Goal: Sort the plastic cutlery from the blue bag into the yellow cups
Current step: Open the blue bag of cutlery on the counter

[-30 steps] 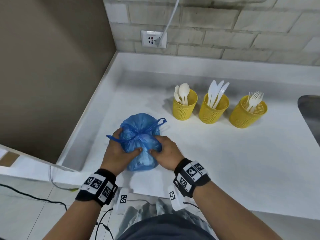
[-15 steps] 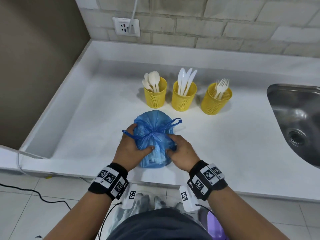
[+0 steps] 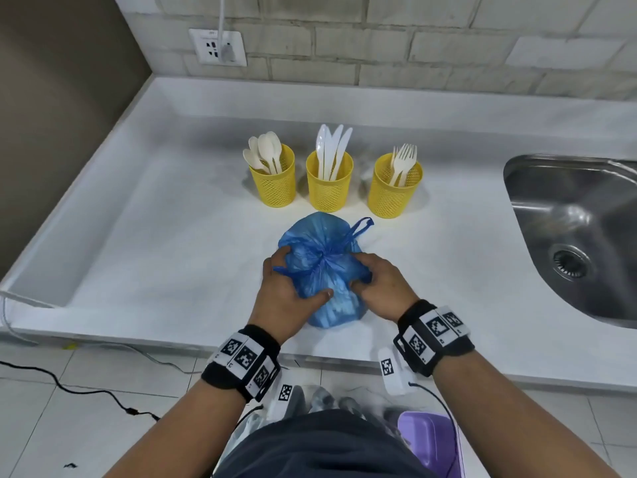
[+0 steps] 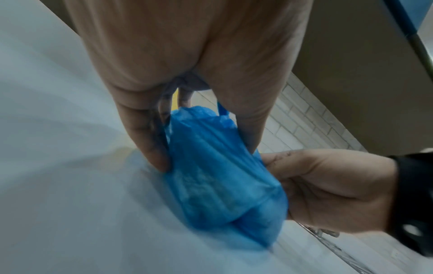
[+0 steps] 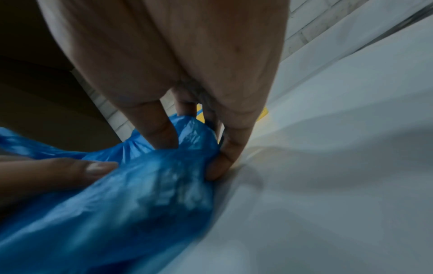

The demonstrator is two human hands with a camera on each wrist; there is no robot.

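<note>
- Blue bag lying on the white counter, near the front edge, just in front of the middle one of three yellow mesh cups; neck gathered and tied, one drawstring loop sticking out toward the cups.
- Left hand grasping the bag's left side, fingers wrapped round the gathered plastic, thumb pressed across the front of it.
- Right hand clutching the bag's right side, fingertips dug into the folds beside the knot.
- From the left wrist view: plastic pinched between thumb and fingers, right hand cupping the bag from the other side; picture blurred.
- From the right wrist view: fingers pushed into the bag, left thumb resting on the plastic; also blurred.
- Pale shapes faintly visible through the plastic; too unclear to name.
- Left cup holding white spoons, middle cup holding white knives, right cup holding white forks; all three upright in a row, just apart from each other.
- Steel sink set into the counter at the right, well apart from the bag.
- Wall socket on the brick wall behind, cable plugged in.
</note>
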